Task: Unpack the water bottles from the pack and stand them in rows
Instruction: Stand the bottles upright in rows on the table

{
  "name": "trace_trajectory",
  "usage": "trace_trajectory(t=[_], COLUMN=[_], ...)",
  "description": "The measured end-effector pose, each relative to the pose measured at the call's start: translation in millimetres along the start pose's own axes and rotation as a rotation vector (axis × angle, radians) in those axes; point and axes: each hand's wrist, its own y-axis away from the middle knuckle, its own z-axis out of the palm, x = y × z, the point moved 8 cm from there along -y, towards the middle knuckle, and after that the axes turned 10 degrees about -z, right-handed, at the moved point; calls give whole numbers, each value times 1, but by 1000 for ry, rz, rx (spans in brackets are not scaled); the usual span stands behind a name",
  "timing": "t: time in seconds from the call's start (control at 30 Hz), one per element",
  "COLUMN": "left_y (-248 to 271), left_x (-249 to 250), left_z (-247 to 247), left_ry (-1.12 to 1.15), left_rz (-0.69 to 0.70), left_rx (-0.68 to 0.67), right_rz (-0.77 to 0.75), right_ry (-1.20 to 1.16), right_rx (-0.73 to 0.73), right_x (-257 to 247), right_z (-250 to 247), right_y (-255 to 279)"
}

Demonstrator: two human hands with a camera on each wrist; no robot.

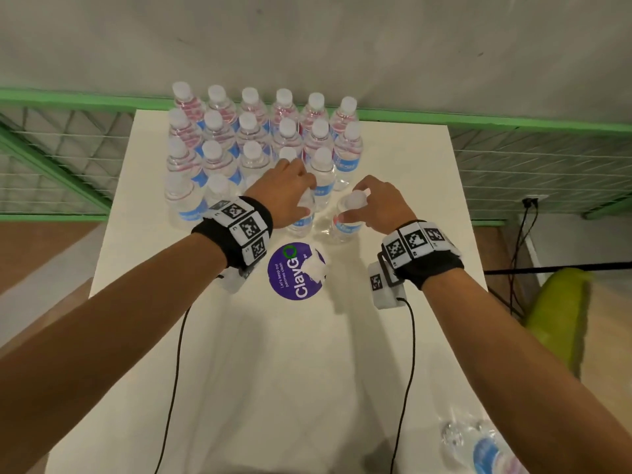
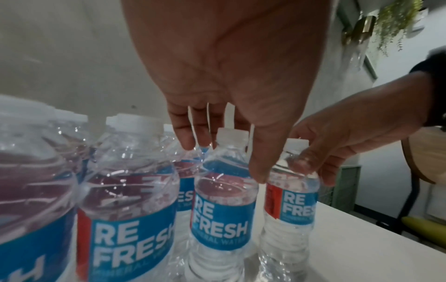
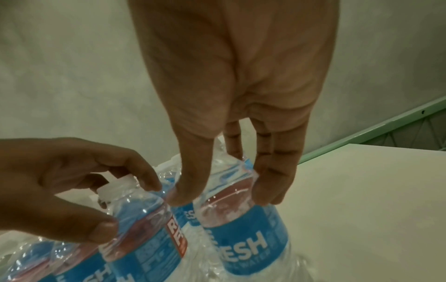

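my left hand (image 1: pixel 290 186) grips the shoulder of one water bottle (image 1: pixel 302 217), my right hand (image 1: pixel 376 203) pinches another bottle (image 1: pixel 345 224); both stand on the white table (image 1: pixel 427 165) before the standing rows (image 1: pixel 260 131). next i likely nudge them into line, then release.

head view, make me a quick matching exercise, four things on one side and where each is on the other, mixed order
Things:
1. left hand
2. right hand
3. purple sticker
4. lying bottle

Places:
A. near right corner of the table
B. on the front-row bottle at the right end
C. flat on the table between the wrists
D. on the front-row bottle beside the end one

Pairs: 1-D, 2-B, 3-C, 4-A
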Motion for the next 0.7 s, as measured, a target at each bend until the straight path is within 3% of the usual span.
trace_trajectory(t=[0.13, 0.23, 0.4, 0.7], left_y=[6, 7, 8, 8], left_x=[3, -2, -3, -6], left_z=[1, 1, 3, 5], left_ry=[-60, -24, -12, -30], left_rz=[52, 22, 28, -8], left_rx=[-8, -15, -28, -61], right_rz=[23, -54, -56, -4], right_ry=[-29, -23, -43, -90], right_rx=[3, -27, 112, 172], right_x=[4, 4, 4, 20], right_z=[-4, -1, -11, -13], right_y=[5, 9, 5, -13])
